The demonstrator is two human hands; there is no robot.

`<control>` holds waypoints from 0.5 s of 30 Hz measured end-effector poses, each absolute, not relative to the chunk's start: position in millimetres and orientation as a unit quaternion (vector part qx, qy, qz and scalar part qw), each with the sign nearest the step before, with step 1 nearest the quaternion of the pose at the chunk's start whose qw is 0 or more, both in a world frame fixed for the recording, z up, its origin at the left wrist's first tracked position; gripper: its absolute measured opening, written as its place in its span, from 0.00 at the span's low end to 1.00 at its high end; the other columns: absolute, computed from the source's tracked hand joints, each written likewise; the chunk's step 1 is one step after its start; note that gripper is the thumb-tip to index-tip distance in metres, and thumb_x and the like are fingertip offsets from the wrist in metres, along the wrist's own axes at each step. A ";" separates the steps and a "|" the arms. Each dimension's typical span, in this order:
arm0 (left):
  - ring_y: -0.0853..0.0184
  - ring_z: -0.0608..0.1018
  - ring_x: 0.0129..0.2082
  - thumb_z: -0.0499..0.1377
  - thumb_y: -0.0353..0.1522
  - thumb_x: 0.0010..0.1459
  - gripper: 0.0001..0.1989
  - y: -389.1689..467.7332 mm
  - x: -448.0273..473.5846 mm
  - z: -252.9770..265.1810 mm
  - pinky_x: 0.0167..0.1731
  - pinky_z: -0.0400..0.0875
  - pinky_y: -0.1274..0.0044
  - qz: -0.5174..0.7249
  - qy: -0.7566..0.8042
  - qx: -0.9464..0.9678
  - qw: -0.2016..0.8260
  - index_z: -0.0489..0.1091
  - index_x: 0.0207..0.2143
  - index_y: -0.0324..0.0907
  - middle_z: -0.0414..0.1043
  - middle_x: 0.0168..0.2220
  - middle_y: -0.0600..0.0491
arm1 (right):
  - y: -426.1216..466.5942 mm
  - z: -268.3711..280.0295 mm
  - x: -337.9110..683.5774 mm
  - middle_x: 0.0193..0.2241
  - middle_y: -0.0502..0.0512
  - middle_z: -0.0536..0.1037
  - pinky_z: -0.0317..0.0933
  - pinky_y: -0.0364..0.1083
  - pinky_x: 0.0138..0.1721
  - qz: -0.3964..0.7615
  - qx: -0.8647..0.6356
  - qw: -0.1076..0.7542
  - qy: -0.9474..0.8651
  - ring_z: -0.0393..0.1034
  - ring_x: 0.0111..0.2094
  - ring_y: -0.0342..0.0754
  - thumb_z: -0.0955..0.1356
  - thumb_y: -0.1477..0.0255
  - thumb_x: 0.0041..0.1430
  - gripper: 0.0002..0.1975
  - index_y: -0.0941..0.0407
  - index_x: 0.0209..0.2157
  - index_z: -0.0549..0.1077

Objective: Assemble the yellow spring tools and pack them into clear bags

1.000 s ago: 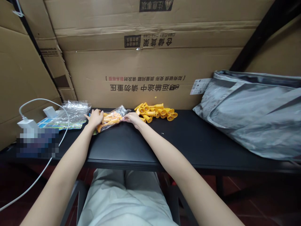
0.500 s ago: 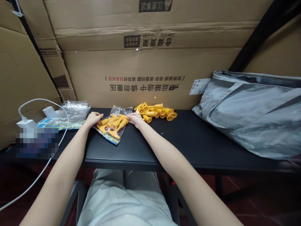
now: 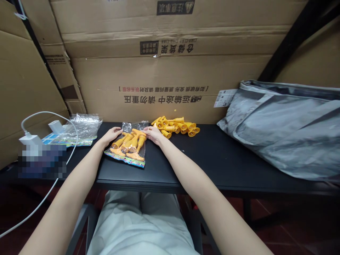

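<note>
A clear plastic bag point(image 3: 124, 160) with a colourful printed strip on its near edge lies on the black table. Several yellow-orange plastic pieces point(image 3: 131, 142) with flared ends and T-shaped handles fill it. My left hand point(image 3: 112, 134) pinches the bag's upper left edge. At the upper right edge, my right hand point(image 3: 154, 135) has its thumb and fingers closed on the plastic. Just beyond the right hand is a pile of loose yellow plastic pieces point(image 3: 177, 126), similar in shape, with their hollow flared ends showing.
Flat clear bags point(image 3: 82, 131) lie stacked at the left. In front of them are a white charger point(image 3: 31, 142) with a looping cable and a pixelated item point(image 3: 42, 163). A grey fabric bag point(image 3: 287, 131) stands at the right. Cardboard point(image 3: 164, 71) rises behind the black table point(image 3: 212, 166).
The bag has turned and spread flatter, its printed edge now nearer to me. My left hand has moved slightly right with it; the right hand has barely moved.
</note>
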State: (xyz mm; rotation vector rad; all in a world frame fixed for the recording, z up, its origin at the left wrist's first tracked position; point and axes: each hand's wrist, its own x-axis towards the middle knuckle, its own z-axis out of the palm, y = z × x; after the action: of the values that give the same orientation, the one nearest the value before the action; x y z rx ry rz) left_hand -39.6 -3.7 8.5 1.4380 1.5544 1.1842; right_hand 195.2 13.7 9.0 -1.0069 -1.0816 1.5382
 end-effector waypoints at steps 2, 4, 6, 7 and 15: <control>0.61 0.77 0.43 0.66 0.40 0.42 0.23 -4.5 -39.7 9.4 0.45 0.68 0.73 0.465 0.590 0.547 0.369 0.72 0.41 0.37 0.77 0.41 0.45 | 12.7 9.2 197.3 0.23 0.50 0.75 0.63 0.40 0.30 0.647 -0.395 0.468 -0.455 0.69 0.26 0.39 0.70 0.85 0.48 0.10 0.58 0.24 0.67; 0.61 0.78 0.41 0.68 0.39 0.40 0.23 -4.8 -40.4 10.6 0.44 0.69 0.73 0.475 0.585 0.532 0.385 0.72 0.39 0.38 0.78 0.35 0.47 | 11.8 9.4 198.3 0.23 0.50 0.75 0.62 0.39 0.30 0.656 -0.385 0.460 -0.458 0.69 0.26 0.40 0.70 0.86 0.48 0.10 0.58 0.24 0.68; 0.61 0.78 0.39 0.68 0.37 0.38 0.20 -4.9 -41.1 11.8 0.42 0.69 0.73 0.485 0.585 0.516 0.395 0.72 0.35 0.38 0.78 0.29 0.49 | 11.2 9.7 198.1 0.23 0.50 0.75 0.62 0.39 0.30 0.659 -0.385 0.457 -0.456 0.69 0.26 0.40 0.69 0.86 0.48 0.10 0.58 0.25 0.68; 0.61 0.78 0.38 0.69 0.36 0.37 0.19 -4.8 -41.4 12.2 0.42 0.69 0.73 0.490 0.585 0.510 0.396 0.72 0.33 0.38 0.78 0.27 0.49 | 11.1 9.9 197.7 0.23 0.51 0.76 0.61 0.39 0.29 0.660 -0.386 0.456 -0.455 0.69 0.26 0.40 0.69 0.86 0.48 0.09 0.58 0.25 0.69; 0.65 0.78 0.29 0.68 0.36 0.36 0.14 -2.2 -43.4 12.1 0.31 0.67 0.76 0.516 0.602 0.491 0.361 0.71 0.26 0.39 0.76 0.24 0.50 | 11.3 11.4 193.9 0.24 0.53 0.78 0.63 0.40 0.30 0.661 -0.396 0.465 -0.435 0.69 0.23 0.39 0.68 0.87 0.50 0.09 0.59 0.26 0.69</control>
State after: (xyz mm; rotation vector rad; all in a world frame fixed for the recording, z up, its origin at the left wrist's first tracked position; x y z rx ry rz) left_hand -43.4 -2.2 12.1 1.2648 1.5504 1.3287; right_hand 193.9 11.3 11.4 -0.9735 -1.0670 1.6242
